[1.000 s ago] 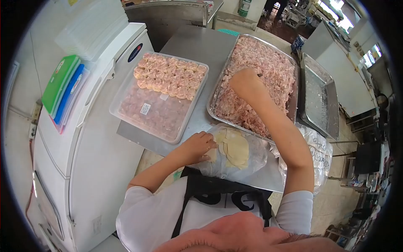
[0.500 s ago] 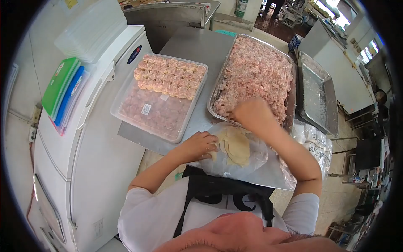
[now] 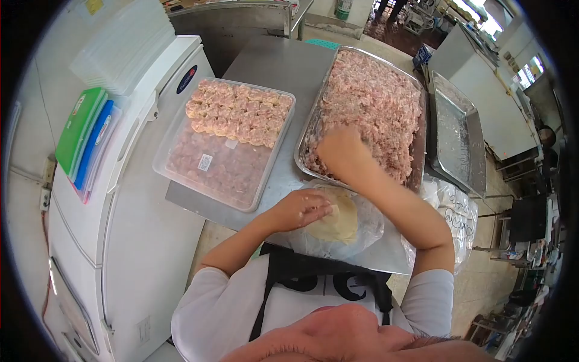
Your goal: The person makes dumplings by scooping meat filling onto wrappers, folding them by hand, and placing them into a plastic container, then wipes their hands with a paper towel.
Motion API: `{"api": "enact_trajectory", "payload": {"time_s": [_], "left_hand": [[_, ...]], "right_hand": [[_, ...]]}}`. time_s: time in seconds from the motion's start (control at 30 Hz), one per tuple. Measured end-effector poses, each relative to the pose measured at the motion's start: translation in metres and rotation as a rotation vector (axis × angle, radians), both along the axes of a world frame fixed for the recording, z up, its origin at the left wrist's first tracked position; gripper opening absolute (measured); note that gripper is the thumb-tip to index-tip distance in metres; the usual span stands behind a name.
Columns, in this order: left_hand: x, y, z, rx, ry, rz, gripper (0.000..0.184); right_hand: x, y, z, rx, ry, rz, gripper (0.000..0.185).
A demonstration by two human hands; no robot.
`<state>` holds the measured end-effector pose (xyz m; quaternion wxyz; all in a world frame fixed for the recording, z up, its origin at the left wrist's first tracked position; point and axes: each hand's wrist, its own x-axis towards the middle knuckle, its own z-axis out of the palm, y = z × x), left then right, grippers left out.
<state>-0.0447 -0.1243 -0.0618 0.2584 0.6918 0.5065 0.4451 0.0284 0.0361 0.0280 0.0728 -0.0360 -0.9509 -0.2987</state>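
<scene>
My left hand [image 3: 303, 209] is over a stack of round, pale dumpling wrappers [image 3: 338, 226] on a clear plastic bag [image 3: 371, 229]. Its fingers are curled and pinch a wrapper at the stack's left side. My right hand [image 3: 341, 151] is closed like a fist at the near left corner of a deep metal tray [image 3: 300, 148] heaped with ground meat [image 3: 374, 102]. Its fingertips and whatever they grip are hidden. Left of these, a clear plastic container [image 3: 158, 160] holds rows of filled dumplings [image 3: 241, 111], with a translucent sheet covering its nearer part.
An oily metal tray [image 3: 452, 130] lies to the right of the meat. Wrapped, hand-lettered packs [image 3: 455, 211] sit at the table's right edge. A white freezer [image 3: 145, 229] stands at the left, with green [image 3: 78, 127] and blue lids and stacked clear containers [image 3: 123, 48] on top.
My left hand has shifted right and up, from the wrappers' left edge onto the stack. My right hand has moved slightly left and up in the meat tray's near corner.
</scene>
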Motion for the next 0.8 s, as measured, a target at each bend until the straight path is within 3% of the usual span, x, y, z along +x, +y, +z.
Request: {"api": "enact_trajectory", "payload": {"time_s": [0.07, 0.13, 0.17, 0.23, 0.27, 0.33, 0.37, 0.43, 0.57, 0.63, 0.67, 0.73, 0.77, 0.8], "left_hand": [[0.001, 0.001, 0.000, -0.148, -0.126, 0.020, 0.021], [0.003, 0.000, 0.004, -0.440, -0.473, 0.059, 0.026], [0.004, -0.002, 0.009, -0.440, -0.472, 0.061, 0.026], [0.008, -0.008, 0.026, -0.478, -0.068, 0.072, 0.031], [0.010, -0.011, 0.023, -0.483, -0.069, 0.072, 0.031], [0.013, -0.016, 0.013, -0.373, -0.184, 0.043, 0.035], [0.015, -0.018, 0.009, -0.378, -0.181, 0.039, 0.035], [0.016, -0.019, 0.001, -0.154, 0.006, 0.086, 0.030], [0.013, -0.023, -0.015, -0.015, -0.054, 0.196, 0.025], [0.012, -0.025, -0.009, -0.253, -0.208, 0.266, 0.020], [0.012, -0.025, -0.009, -0.255, -0.197, 0.265, 0.020], [0.013, -0.023, -0.007, -0.505, -0.555, 0.348, 0.024], [0.014, -0.020, -0.007, -0.504, -0.544, 0.345, 0.024], [0.016, -0.013, -0.003, -0.435, -0.786, 0.397, 0.029]], "right_hand": [[0.027, -0.021, -0.009, -0.066, -0.038, -0.003, 0.009], [0.042, -0.023, -0.005, -0.135, -0.073, 0.000, 0.008], [0.051, -0.019, 0.007, -0.150, -0.100, -0.046, 0.007], [0.065, -0.003, 0.021, -0.167, -0.125, -0.091, 0.007], [0.066, 0.015, 0.026, -0.188, -0.035, -0.084, 0.007], [0.062, 0.028, 0.023, -0.214, 0.054, -0.080, 0.008], [0.056, 0.026, 0.007, -0.231, 0.056, -0.068, 0.008], [0.055, 0.018, -0.019, -0.242, 0.065, -0.054, 0.009], [0.085, -0.011, -0.033, -0.411, 0.162, -0.117, 0.012], [0.100, -0.002, -0.042, -0.611, 0.291, -0.149, 0.026], [0.107, 0.004, -0.046, -0.614, 0.302, -0.149, 0.026], [0.118, 0.015, -0.047, -0.990, 0.363, -0.235, 0.034], [0.124, 0.018, -0.047, -0.989, 0.375, -0.235, 0.034], [0.130, 0.019, -0.040, -1.089, 0.422, -0.270, 0.032]]}}
